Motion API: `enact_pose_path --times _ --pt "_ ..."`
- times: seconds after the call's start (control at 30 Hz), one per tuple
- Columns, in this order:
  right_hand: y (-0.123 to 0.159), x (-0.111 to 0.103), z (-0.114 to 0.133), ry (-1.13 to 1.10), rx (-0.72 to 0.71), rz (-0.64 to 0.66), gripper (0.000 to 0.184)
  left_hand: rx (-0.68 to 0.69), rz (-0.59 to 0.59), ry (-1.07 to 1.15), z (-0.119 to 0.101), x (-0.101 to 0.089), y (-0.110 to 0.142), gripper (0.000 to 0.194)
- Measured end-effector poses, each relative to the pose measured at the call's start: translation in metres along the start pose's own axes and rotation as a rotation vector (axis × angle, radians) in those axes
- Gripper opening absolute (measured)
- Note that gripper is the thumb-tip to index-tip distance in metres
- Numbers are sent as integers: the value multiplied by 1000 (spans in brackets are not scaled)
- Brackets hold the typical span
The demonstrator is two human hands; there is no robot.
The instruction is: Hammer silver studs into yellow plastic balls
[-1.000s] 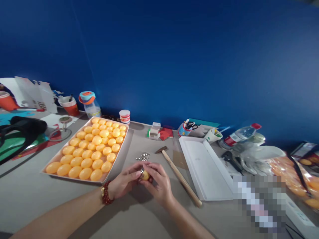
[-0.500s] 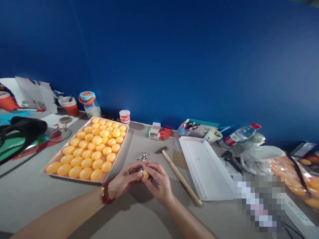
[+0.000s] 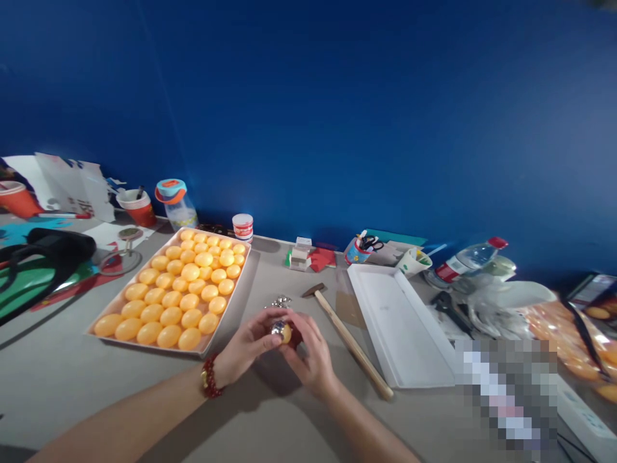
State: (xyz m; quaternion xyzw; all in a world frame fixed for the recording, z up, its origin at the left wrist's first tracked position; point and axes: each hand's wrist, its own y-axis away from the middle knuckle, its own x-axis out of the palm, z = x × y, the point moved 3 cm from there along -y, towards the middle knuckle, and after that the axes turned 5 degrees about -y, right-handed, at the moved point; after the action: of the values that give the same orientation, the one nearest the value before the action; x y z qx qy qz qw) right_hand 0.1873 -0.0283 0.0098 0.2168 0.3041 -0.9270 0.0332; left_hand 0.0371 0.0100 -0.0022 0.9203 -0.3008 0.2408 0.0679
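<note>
Between my two hands is a small ball (image 3: 286,333), yellow-orange on its right side and covered with shiny silver bits on its left; it looks like a ping-pong ball. My left hand (image 3: 250,341), with a red bead bracelet on its wrist, grips the silver side with thumb and fingers. From the right, the fingers of my right hand (image 3: 308,354) close round the same ball and hide part of it. Just beyond my fingers lies a small pile of silver pieces (image 3: 281,301), possibly thumbtacks, partly covered by my left hand.
On the left a shallow box (image 3: 212,337) holds many orange ping-pong balls. A hammer (image 3: 354,347) lies right of my hands, beside a white tray (image 3: 400,341). Behind stand a small tub (image 3: 242,227), little boxes (image 3: 301,256) and a pen cup (image 3: 357,249). A plastic bottle (image 3: 465,260) leans at right.
The ball has been turned in my fingers, so more of its silver side shows. My hands have shifted slightly and now cover more of the silver pile.
</note>
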Motion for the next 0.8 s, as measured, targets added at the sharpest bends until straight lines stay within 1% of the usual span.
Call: enact_pose_path --times 0.07,0.1,0.2,0.3,0.37,0.5,0.63,0.8 --pt "-1 1 -1 -15 -2 4 60 70 20 -50 -2 0 -1 45" --pt "-1 2 -1 -17 -11 6 60 98 22 -71 -3 -1 -2 46" --pt "-2 3 1 -22 -33 -3 52 135 16 -116 -2 -4 -2 49" --pt "-3 3 3 -29 -45 -46 45 133 54 -120 0 -4 -1 54" --pt "-3 3 5 -29 -46 -71 44 125 60 -115 1 -3 -1 51" --pt "-2 3 4 -17 -22 -85 45 92 43 -102 2 -1 -1 37" --pt "-1 2 2 -23 -8 -71 49 69 48 -121 -3 1 -1 36" --pt "-1 1 4 23 -27 -83 43 67 68 -155 -9 4 3 35"
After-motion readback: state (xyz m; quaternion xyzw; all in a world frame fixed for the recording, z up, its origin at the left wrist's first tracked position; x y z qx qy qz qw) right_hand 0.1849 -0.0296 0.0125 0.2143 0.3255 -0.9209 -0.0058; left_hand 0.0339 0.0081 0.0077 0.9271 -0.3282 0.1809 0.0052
